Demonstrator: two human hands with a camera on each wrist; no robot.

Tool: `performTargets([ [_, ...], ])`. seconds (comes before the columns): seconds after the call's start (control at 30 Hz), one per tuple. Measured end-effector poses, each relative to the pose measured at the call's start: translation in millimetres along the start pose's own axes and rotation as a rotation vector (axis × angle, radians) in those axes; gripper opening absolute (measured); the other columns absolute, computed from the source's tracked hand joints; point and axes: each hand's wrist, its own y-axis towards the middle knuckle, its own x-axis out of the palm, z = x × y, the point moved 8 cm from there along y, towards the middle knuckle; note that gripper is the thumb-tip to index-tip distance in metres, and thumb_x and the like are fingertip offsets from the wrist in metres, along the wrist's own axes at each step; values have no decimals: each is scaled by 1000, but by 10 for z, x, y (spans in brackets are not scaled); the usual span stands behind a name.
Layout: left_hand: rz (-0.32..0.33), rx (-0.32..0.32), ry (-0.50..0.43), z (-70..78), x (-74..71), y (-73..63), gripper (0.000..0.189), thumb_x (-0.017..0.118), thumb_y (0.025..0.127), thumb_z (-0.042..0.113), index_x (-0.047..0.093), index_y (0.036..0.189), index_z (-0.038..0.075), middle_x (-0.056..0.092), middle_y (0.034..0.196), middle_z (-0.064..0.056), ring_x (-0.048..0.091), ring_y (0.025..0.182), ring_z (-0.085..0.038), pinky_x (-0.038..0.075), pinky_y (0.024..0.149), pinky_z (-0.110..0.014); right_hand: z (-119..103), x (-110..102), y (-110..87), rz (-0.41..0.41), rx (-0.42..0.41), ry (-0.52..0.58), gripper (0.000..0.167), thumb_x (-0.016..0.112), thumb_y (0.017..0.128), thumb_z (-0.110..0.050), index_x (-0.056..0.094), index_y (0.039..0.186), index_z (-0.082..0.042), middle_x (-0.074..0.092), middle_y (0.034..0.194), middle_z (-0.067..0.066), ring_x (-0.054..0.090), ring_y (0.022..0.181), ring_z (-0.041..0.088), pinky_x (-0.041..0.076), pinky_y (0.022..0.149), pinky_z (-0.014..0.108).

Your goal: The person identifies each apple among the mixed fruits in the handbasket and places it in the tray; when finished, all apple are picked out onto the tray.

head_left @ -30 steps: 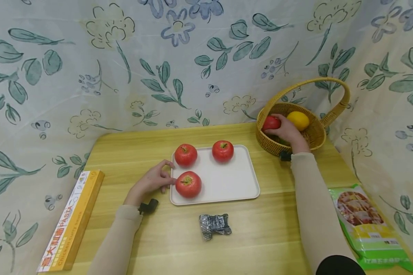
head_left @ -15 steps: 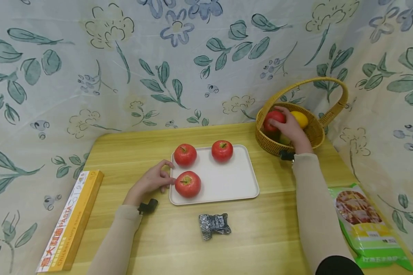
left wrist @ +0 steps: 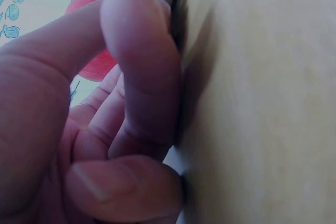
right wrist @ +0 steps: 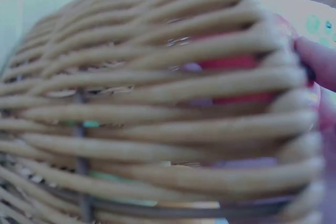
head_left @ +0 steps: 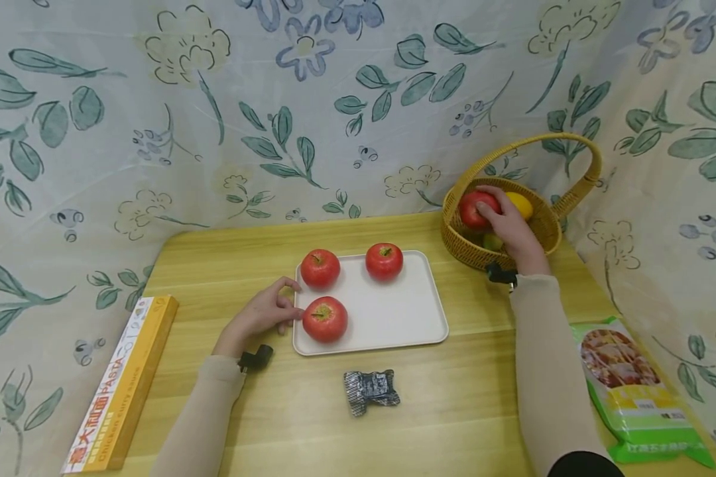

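In the head view my right hand (head_left: 510, 225) grips a red apple (head_left: 473, 211) at the left side of the wicker basket (head_left: 471, 252). In the right wrist view, red shows through the weave, with fingers (right wrist: 320, 66) at the right edge. My left hand (head_left: 262, 310) touches the left rim of a white tray (head_left: 394, 311) with bent, relaxed fingers and thumb. On the tray sit three red apples: one front left (head_left: 325, 320), one back left (head_left: 320, 269), one back right (head_left: 384, 262). The left wrist view shows the bent fingers (left wrist: 139, 40) close up.
A yellow fruit (head_left: 520, 205) and a greenish one (head_left: 492, 241) lie in the basket under its tall handle (head_left: 585, 179). A pasta box (head_left: 125, 384) stands left, a green food bag (head_left: 638, 391) right. A small dark wrapped packet (head_left: 371, 391) lies before the tray.
My right hand has raised the apple from low in the basket to about rim height, tilting it slightly rightward. The left hand and the tray stay as they were.
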Motion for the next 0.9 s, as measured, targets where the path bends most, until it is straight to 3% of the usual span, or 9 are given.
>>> performTargets([
  [0.13,1,3,5,1,0,-1,55,81,95,23,47,139,19,70,80,-6,61,59,-20,56,62,-31,-17,16,-73,-6,11,64,71,63,105,-42,26,165,-32,18,171,17,42,141,31,56,100,28],
  [0.27,3,6,4,2,2,-3,55,81,95,23,47,138,19,70,80,-6,60,59,-20,56,62,-30,-52,1,-142,14,0,31,87,77,98,-30,22,166,-29,22,168,15,43,134,24,57,87,17],
  [0.57,6,0,5,-8,2,0,55,81,95,25,48,138,20,71,83,-6,61,60,-20,55,63,-29,-122,-21,-277,57,-2,-60,97,83,94,-25,18,166,-29,23,169,16,36,145,31,48,91,17],
  [0.77,10,-8,7,-23,0,-5,55,81,95,28,48,138,20,71,83,-7,61,61,-20,55,64,-30,-184,48,-403,43,-4,-104,93,82,94,-36,22,165,-32,25,168,16,39,140,33,55,85,18],
  [0.9,12,-24,5,-37,-1,-10,54,81,95,28,48,138,21,70,83,-7,61,61,-21,55,66,-30,-248,136,-485,31,-19,-100,90,82,94,-37,27,165,-33,26,170,14,38,144,35,53,103,33],
])
